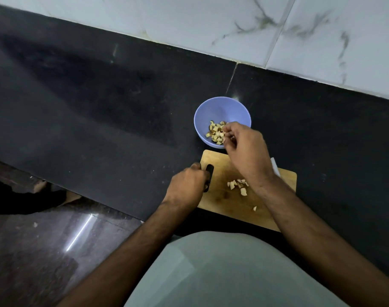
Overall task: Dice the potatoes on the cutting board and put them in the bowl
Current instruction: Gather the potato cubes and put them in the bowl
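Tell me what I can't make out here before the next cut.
- Knife blade: head view, only the dark handle shows beside the left hand; the blade can't be traced.
- Right hand contents: curled fingers over the bowl hide whether dice remain in them.
- Board far right edge: the right forearm covers it and most of a white object.
- Uncut potato: none visible.

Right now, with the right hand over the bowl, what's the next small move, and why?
Probably release the pieces: the right hand holds potato dice over the lavender plastic bowl. Then return for the diced potato pieces left on the wooden cutting board.
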Demonstrator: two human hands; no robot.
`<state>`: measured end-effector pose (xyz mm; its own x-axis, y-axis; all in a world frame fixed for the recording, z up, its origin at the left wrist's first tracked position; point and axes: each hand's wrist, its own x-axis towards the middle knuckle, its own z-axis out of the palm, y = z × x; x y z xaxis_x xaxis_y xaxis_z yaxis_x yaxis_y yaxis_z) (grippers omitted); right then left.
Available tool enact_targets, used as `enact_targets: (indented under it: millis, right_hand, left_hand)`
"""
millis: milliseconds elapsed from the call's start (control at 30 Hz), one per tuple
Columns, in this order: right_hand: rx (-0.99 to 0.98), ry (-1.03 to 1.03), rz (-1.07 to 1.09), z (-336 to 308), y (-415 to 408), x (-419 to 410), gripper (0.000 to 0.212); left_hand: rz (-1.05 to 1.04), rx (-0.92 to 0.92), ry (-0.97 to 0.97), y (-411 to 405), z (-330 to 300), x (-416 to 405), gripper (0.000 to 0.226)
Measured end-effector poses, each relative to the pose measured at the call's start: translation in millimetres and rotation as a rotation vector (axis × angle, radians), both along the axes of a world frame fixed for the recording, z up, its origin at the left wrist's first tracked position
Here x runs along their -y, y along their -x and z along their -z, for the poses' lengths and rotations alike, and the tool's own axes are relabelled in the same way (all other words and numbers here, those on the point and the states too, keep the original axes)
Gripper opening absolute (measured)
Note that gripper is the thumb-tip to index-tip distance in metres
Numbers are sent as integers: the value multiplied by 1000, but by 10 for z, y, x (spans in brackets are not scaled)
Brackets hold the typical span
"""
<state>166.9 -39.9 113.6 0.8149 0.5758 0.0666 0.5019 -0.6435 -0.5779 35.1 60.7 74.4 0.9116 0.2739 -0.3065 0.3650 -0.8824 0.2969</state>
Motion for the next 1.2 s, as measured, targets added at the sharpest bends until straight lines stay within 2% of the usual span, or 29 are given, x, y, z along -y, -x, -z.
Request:
enact_targets:
  millis: [100,233,300,367,433,633,800,933,1033,1200]
  right_hand:
    - [24,18,-18,-41,-20,-12,28]
    - [68,62,-125,-109,223,118,11]
    - [-7,190,-184,-83,343,167,6]
    - [-119,379,-242,15,413,175,10]
    - [-165,481,-305,133,471,169,17]
    - [-119,488,-331,245,530,180,26]
    - [-108,490,-396,260,585,133,27]
    - [-127,470,-394,258,589,126,27]
    - [-124,467,-397,238,585,119,30]
    - [-109,467,-398,233,595,135,30]
  left_hand:
    - [31,-18,-36,-59,-48,13,15]
    - [34,-20,-29,-62,-45,9,10]
    - [48,-22,-40,-52,-25,7,8]
    - [93,-25,-48,-45,-5,15,10]
    - [119,-19,-31,-34,19,12,11]
    - [-50,62,95,70,128,-46,26]
    - [-188,67,187,181,119,-82,23]
    - [-263,60,312,271,118,-135,40]
    - [-398,58,292,234,161,-84,41]
    - [-456,55,245,152,158,-90,38]
